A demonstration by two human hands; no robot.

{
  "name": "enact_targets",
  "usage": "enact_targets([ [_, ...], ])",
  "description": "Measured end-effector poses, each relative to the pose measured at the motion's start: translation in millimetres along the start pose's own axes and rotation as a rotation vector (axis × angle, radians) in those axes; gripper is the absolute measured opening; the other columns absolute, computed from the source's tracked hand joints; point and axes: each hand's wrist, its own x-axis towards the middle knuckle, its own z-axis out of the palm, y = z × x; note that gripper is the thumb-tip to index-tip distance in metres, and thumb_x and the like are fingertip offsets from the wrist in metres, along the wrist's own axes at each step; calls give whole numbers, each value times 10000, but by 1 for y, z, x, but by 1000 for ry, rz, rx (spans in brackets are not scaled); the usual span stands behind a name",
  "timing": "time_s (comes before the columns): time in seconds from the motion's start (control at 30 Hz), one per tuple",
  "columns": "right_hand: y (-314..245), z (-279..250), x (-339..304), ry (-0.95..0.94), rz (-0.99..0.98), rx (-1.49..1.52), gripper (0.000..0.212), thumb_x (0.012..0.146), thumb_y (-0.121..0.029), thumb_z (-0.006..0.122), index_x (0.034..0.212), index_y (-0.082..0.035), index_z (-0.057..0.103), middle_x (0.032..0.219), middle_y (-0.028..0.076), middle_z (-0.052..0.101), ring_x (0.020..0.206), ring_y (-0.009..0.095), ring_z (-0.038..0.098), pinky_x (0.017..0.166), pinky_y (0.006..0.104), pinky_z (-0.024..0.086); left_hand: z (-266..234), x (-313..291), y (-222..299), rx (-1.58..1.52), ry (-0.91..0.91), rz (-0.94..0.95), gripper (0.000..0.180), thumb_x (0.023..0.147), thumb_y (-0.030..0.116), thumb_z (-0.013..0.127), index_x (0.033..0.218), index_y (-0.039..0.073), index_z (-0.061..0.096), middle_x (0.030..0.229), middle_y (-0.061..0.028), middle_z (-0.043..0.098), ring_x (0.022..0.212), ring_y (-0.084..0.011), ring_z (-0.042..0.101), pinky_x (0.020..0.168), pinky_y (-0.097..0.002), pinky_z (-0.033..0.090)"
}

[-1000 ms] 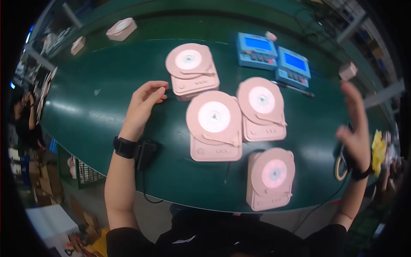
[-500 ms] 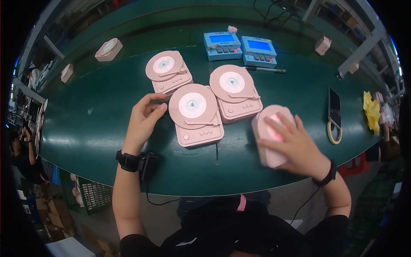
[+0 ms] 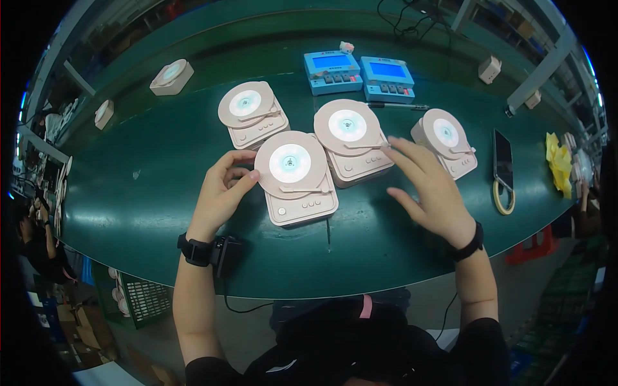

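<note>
Several pale pink, record-player-shaped devices stand on the green table. My left hand point(image 3: 224, 193) is at the left rim of the front record player point(image 3: 302, 209), thumb touching or nearly touching its disc, fingers loosely curved and apart. Just behind it to the right sits the middle record player point(image 3: 357, 168). My right hand point(image 3: 430, 193) hovers open, fingers spread, its fingertips by the middle player's tonearm. A smaller-looking right record player point(image 3: 444, 132) stands beyond that hand, and a back left record player point(image 3: 248, 112) lies farther off. Their round centres glow whitish.
Two blue devices with screens point(image 3: 333, 72) point(image 3: 388, 78) stand at the back, a pen point(image 3: 399, 105) beside them. A phone point(image 3: 503, 157), a tape roll point(image 3: 504, 199) and yellow wrapping point(image 3: 557, 164) lie right. Further pink devices point(image 3: 172, 77) stand far left. Below the table is a green crate point(image 3: 147, 297).
My right hand has let go of a record player, now farther back on the right, and moved left toward the middle one. That player's centre went from red to whitish; the left hand barely moved.
</note>
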Motion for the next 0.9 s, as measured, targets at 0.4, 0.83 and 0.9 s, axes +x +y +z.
enact_targets([
  [0.4,36,34,55,-97,357,1140,749,915,-106,568,1526,-92,135,1550,208,211,1444,281,225,1161,380,180,2,-1,1,0,-30,-63,398,886,95,629,1250,-7,505,1152,-72,572,975,-98,570,903,-240,441],
  [0.83,27,33,58,-83,284,938,790,884,-112,582,1527,-156,126,1525,236,253,1418,321,278,1158,375,184,2,0,0,-30,-7,-92,425,865,87,658,1246,-15,497,1142,-82,559,937,-110,549,851,-246,452],
  [0.9,28,34,58,-52,240,873,796,867,-106,588,1525,-158,143,1519,231,272,1413,326,289,1155,378,194,3,0,0,-34,7,-87,431,865,98,658,1246,-19,495,1144,-86,557,943,-115,549,858,-253,452],
])
